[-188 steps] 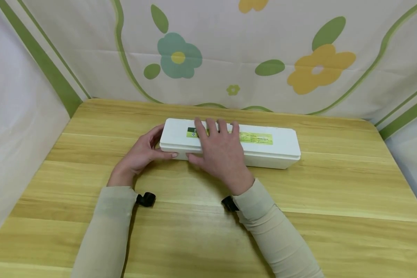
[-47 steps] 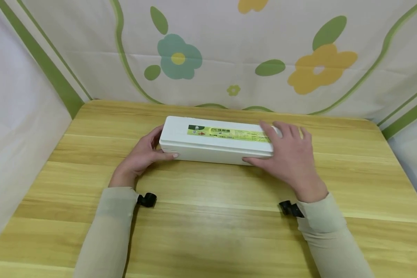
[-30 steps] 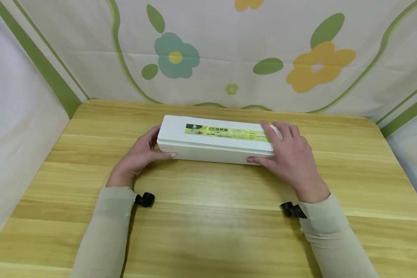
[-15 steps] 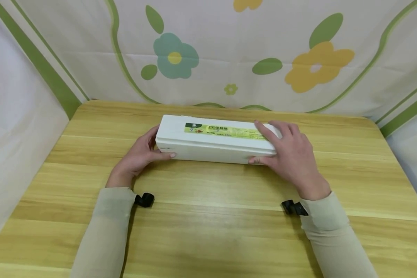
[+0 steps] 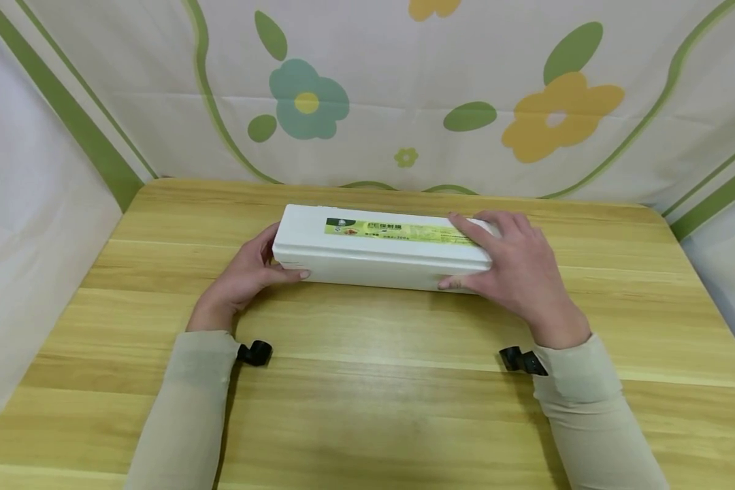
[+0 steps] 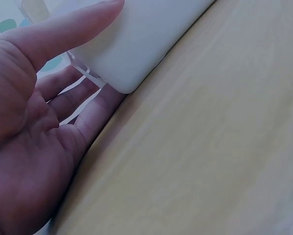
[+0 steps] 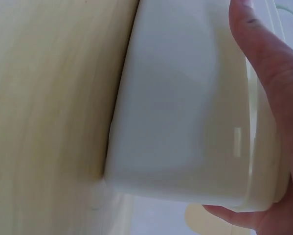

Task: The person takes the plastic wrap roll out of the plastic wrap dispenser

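A long white cling film box (image 5: 355,265) lies on the table, its lid on and a green-yellow label (image 5: 398,231) along the top. My left hand (image 5: 245,272) holds its left end, thumb on the front face and fingers round the end, partly hidden behind the box. At the right end my right hand (image 5: 517,272) grips the box, with the thumb on the front face and the fingers over the lid. The right wrist view shows the box's smooth end (image 7: 175,107) close up, beside the palm. A seam runs between lid and body.
The wooden table (image 5: 367,408) stretches out in front of the box and to both sides. Behind it hangs a flower-patterned curtain (image 5: 367,82), with white cloth at the left and right. Black wrist mounts (image 5: 255,353) sit at both cuffs.
My right hand has moved from the middle of the lid to the right end of the box. The left hand has stayed at the left end. In the last second, little has shifted.
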Available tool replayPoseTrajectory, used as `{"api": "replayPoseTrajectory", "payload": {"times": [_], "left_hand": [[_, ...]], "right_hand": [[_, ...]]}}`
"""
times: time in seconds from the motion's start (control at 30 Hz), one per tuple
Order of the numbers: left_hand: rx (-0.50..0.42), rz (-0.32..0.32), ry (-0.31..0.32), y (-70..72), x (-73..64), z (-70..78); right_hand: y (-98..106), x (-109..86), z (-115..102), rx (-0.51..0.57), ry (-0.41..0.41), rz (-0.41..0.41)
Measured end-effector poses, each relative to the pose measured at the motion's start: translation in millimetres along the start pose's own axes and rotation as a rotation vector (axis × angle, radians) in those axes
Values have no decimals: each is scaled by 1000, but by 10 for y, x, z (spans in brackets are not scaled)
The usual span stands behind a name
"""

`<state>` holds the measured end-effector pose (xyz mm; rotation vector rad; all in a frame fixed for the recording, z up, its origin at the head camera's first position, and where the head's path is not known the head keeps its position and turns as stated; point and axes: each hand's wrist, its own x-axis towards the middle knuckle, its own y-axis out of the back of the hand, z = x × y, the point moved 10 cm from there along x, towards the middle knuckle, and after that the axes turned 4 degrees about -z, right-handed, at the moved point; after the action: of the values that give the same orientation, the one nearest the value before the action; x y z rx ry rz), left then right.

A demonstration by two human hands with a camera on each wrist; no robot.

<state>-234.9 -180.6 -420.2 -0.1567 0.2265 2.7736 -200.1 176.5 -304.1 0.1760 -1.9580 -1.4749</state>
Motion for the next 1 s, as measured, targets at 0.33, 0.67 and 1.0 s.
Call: {"api": "replayPoseTrajectory", "payload": {"times": [0.33,0.67,1.0], "left_hand": [[-17,2,15,14,1,-21],[-37,-14,7,18,-11,-19],[-51,-19,16,0,-23,8]], "right_hand": [[-29,-18,24,9,-45,-26],[-31,-24,-11,-16,-61,-39],[-8,-26,-1,3,-57,-27]]}}
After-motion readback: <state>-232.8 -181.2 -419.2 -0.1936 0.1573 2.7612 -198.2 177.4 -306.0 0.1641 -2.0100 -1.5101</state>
